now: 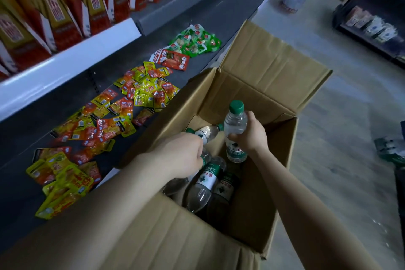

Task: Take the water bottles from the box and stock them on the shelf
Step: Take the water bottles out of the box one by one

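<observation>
Shelf (197, 28) — dark grey flat deck left of the box, with a white front rail on the tier above; its far stretch beyond the packets lies bare.

Box (252, 85) — brown corrugated cardboard, flaps folded outward, its left wall against the shelf edge. I see pale floor to its right.

Cartons (72, 6) — red-and-gold, upright in a row on the upper tier, above and left of the box; their print is too blurred for me to read.

Snack packets (114, 116) — glossy yellow and red sachets scattered on the shelf deck just left of the box; green ones (197, 40) lie beyond its far left corner.

Water bottles (206, 184) — clear ribbed plastic, green-and-white labels with Chinese characters, lying jumbled in the box bottom.

My right hand (249, 136) grips one bottle (235, 125) upright round its middle, green cap up, raised inside the box by the far wall.

My left hand (182, 155) reaches into the box at its left wall, fingers curled onto a lying bottle (208, 132).
</observation>
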Motion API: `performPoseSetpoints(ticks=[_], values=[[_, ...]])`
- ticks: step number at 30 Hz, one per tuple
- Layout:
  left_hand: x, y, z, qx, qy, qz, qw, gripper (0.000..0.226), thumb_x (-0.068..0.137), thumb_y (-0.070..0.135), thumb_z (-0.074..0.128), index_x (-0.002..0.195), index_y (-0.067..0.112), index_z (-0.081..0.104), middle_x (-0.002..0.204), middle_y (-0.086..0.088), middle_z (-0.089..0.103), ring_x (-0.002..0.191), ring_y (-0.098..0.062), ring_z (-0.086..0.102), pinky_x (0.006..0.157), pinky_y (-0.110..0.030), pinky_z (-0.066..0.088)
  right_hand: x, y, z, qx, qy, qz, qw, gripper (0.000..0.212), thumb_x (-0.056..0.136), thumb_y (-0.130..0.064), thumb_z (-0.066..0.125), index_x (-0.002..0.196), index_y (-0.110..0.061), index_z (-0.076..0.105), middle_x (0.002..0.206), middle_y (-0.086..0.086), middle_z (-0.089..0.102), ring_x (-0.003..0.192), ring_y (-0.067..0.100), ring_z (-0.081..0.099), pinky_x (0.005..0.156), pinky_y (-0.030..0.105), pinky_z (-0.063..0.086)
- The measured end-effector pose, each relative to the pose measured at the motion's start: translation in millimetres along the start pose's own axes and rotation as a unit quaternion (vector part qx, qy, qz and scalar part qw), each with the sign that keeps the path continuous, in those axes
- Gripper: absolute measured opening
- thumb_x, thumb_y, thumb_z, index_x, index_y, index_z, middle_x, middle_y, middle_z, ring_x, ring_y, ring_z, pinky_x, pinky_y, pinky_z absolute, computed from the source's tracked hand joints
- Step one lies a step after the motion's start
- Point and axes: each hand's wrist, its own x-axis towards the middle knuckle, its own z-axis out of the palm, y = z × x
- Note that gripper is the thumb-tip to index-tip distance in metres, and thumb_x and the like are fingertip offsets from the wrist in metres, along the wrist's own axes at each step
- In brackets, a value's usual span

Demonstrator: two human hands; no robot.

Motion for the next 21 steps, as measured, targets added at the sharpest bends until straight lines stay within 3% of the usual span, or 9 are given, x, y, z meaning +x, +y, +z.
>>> performPoseSetpoints(ticks=[4,9,14,18,21], values=[[-22.9,11.4,-25.3,-0.008,0.009,-0.013,1.0,0.016,0.092,0.022,0.049,0.097,0.017,0.064,0.096,0.001,0.064,0.08,-0.02,0.057,0.056,-0.025,0.038,-13.4,-21.4,-38.6,0.043,-0.011,-0.006,0.999,0.058,0.068,-0.015,0.078,0.116,-0.014,0.047,0.107,0.0,0.059,0.092,0.016,0.055,0.075,0.03,0.044],[-53.4,22.2,-54.5,-0.021,0.022,-0.025,0.999,0.015,0.091,0.023,0.05,0.094,0.016,0.063,0.094,0.001,0.064,0.088,-0.021,0.062,0.074,-0.034,0.053,-32.0,-49.8,-84.7,0.098,-0.026,-0.019,0.995,0.055,0.066,-0.012,0.079,0.112,-0.016,0.048,0.099,-0.006,0.056,0.088,0.013,0.054,0.077,0.03,0.047],[-78.1,26.2,-75.1,-0.07,0.038,-0.031,0.996,0.01,0.09,0.025,0.055,0.098,0.022,0.06,0.094,0.007,0.062,0.086,-0.016,0.062,0.079,-0.04,0.054,-54.6,-75.9,-114.5,0.162,-0.057,-0.036,0.984,0.055,0.064,-0.011,0.08,0.105,-0.026,0.047,0.104,-0.007,0.061,0.096,0.014,0.06,0.086,0.034,0.051],[-103.2,28.7,-92.7,-0.109,0.058,-0.046,0.991,0.03,0.087,0.028,0.061,0.116,0.02,0.055,0.097,0.006,0.057,0.094,-0.017,0.06,0.084,-0.038,0.052,-77.0,-110.0,-134.3,0.207,-0.087,-0.061,0.973,0.064,0.05,-0.025,0.08,0.107,-0.024,0.053,0.108,-0.003,0.067,0.098,0.018,0.065,0.09,0.048,0.051],[-122.7,30.0,-106.1,-0.133,0.065,-0.06,0.987,0.043,0.085,0.03,0.065,0.124,0.018,0.05,0.117,0.001,0.058,0.103,-0.017,0.057,0.085,-0.035,0.051,-92.2,-138.1,-145.0,0.238,-0.11,-0.085,0.961,0.068,0.042,-0.03,0.078,0.105,-0.025,0.055,0.106,-0.002,0.069,0.096,0.018,0.067,0.091,0.049,0.051]])
